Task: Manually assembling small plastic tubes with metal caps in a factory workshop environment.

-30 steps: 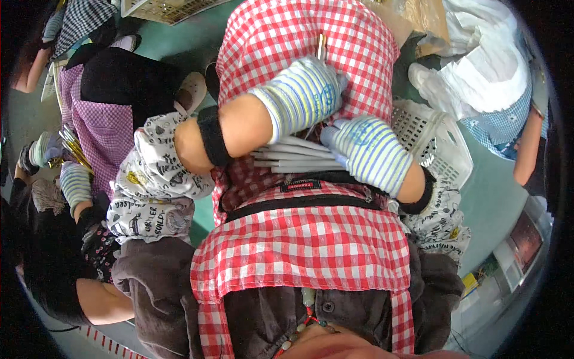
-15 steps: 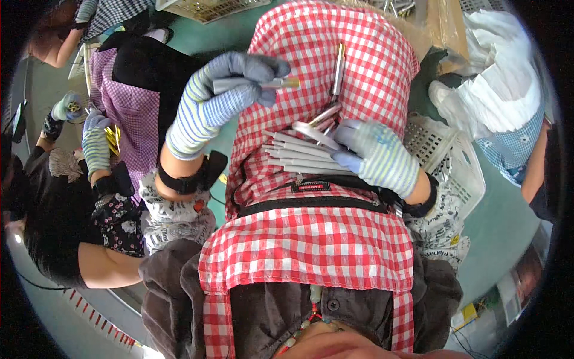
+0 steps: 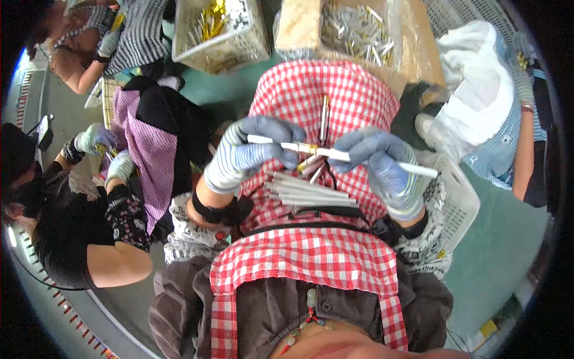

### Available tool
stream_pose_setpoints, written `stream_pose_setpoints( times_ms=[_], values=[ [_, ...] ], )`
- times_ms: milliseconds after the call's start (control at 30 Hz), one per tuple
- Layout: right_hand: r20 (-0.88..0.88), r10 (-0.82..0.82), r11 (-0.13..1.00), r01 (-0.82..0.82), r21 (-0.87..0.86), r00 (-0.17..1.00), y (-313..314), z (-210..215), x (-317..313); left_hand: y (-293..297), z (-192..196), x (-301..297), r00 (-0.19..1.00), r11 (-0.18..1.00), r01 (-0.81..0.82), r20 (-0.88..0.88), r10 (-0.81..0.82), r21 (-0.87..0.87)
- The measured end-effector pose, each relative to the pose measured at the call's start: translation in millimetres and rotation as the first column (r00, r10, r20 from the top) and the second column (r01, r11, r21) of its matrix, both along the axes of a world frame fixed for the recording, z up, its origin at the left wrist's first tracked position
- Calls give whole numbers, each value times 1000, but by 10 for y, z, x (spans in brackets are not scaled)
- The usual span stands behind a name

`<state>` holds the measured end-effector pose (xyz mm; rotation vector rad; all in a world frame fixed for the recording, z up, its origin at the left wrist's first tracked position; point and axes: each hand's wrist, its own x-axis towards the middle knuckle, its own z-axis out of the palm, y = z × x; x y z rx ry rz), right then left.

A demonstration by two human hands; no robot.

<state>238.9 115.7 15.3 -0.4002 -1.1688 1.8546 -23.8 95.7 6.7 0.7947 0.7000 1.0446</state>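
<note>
Holding: gold-ended tube (image 3: 294, 146) in the left hand (image 3: 248, 154), white tube (image 3: 420, 170) in the right hand (image 3: 385, 164), their near ends meeting over the apron (image 3: 362, 96); whether one end sits inside the other, I cannot tell.
Left grip: clamped on the gold-ended tube, which pokes out on both sides of the fingers.
Right grip: clamped on the white tube, its far end jutting out to the right.
Hands: half a second ago the left was farther left with its tube and the right was at the pile (image 3: 314, 192); now they face each other, close together.
Pile: grey tubes side by side on the lap, its right end now uncovered.
Silver tube (image 3: 324, 119): lying lengthwise farther up the apron, as before.
Crate (image 3: 224, 58): upper left, more in view than earlier; gold pieces heaped inside, white and dark ones beside them.
Box (image 3: 299, 37): cardboard, open, also showing more now; jumbled silver and white tubes inside.
Basket (image 3: 463, 200): white, perforated, beside the right forearm; contents unclear.
</note>
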Motion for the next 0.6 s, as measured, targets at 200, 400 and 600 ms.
stream_pose_setpoints(
  times_ms=[200, 400, 600],
  values=[
    [24, 62, 998, -62, -1, 998, -311, 153, 95, -160, 176, -86, 831, 903, 373, -510, -222, 215],
    [50, 22, 1000, -22, -5, 998, -444, 207, 101, -221, 428, 86, 481, 475, 684, -831, 279, 554],
    [177, 37, 994, -18, -106, 984, -537, 237, 300, -299, 276, 101, 415, 471, 704, -846, 334, 532]
  ],
)
